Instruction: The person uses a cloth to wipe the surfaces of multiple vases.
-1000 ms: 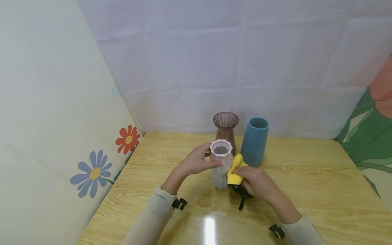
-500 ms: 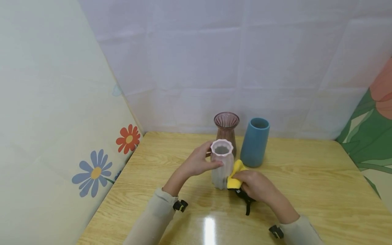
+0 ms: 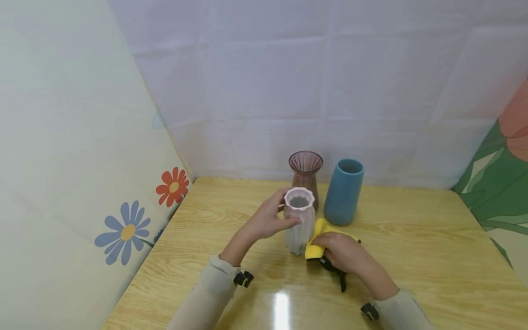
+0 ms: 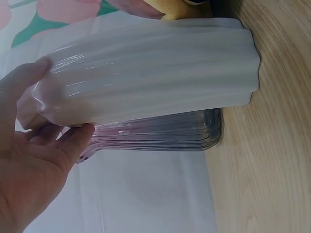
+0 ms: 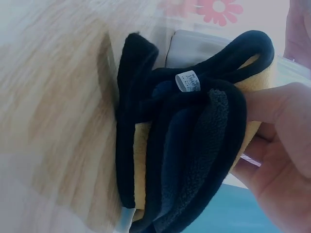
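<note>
A pale pinkish-white fluted vase [image 3: 299,229] with a scalloped rim stands upright on the table. My left hand [image 3: 270,219] grips it near the top, thumb on the near side and fingers behind; the left wrist view shows the fingers around the vase [image 4: 155,73]. In my right hand [image 3: 344,252] is a bunched cleaning cloth [image 3: 315,251], yellow on one face and dark on the other, pinched against the vase's lower right side. The right wrist view shows the cloth's [image 5: 194,141] dark edging and a small white label [image 5: 188,81].
A purple ribbed glass vase [image 3: 306,176] stands right behind the held one. To its right is a tall blue vase [image 3: 344,195]. The wooden table [image 3: 412,238] meets a white sheet [image 3: 264,91] at the back and a flower-printed sheet [image 3: 128,233] on the left.
My right hand has slid down the vase's side with the cloth, and more of the cloth now spreads to the right behind the hand. My left hand keeps its grip on the vase.
</note>
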Motion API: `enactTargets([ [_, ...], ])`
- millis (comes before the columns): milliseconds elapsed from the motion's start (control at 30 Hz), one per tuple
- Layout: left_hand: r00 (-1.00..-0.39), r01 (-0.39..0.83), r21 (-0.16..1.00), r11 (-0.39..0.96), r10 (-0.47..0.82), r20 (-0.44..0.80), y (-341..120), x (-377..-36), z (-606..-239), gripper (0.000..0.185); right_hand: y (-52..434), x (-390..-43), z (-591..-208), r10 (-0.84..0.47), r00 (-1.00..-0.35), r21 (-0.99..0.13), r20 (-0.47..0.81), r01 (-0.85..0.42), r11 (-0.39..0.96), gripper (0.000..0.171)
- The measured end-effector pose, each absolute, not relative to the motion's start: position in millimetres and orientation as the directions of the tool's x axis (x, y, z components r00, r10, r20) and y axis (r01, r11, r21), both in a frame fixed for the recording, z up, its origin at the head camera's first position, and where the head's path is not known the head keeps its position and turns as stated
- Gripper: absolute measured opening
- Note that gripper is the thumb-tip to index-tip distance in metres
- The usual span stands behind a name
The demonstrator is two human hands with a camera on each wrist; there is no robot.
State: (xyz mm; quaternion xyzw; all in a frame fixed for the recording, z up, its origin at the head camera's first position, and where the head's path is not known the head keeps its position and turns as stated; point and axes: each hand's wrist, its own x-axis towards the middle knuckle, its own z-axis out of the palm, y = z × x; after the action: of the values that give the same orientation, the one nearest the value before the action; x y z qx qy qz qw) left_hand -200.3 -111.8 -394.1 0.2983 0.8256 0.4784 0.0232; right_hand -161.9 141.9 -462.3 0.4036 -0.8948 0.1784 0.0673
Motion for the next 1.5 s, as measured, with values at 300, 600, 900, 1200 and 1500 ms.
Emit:
enactTargets([
  [300,-0.814,0.486,0.798,0.356,0.516,0.266,-113,-202,-397,0.076,143,-160,-464,-0.693,-0.665,-0.253,0.279,-0.747,0.615,0.024],
  [600,-0.793,0.469,0.817,0.335,0.567,0.223,-120,-209,-397,0.078,155,-152,-443,-0.667,-0.636,-0.232,0.388,-0.768,0.597,0.028],
  [900,-0.734,0.467,0.834,0.295,0.654,0.18,-126,-222,-392,0.078,169,-153,-417,-0.579,-0.512,-0.186,0.634,-0.828,0.529,0.042],
  [1200,-0.765,0.446,0.842,0.303,0.617,0.184,-127,-218,-393,0.09,167,-158,-401,-0.511,-0.436,-0.142,0.741,-0.845,0.515,0.049],
  [1500,-0.841,0.452,0.829,0.33,0.466,0.273,-109,-195,-395,0.086,158,-166,-400,-0.491,-0.419,-0.148,0.764,-0.854,0.499,0.046],
])
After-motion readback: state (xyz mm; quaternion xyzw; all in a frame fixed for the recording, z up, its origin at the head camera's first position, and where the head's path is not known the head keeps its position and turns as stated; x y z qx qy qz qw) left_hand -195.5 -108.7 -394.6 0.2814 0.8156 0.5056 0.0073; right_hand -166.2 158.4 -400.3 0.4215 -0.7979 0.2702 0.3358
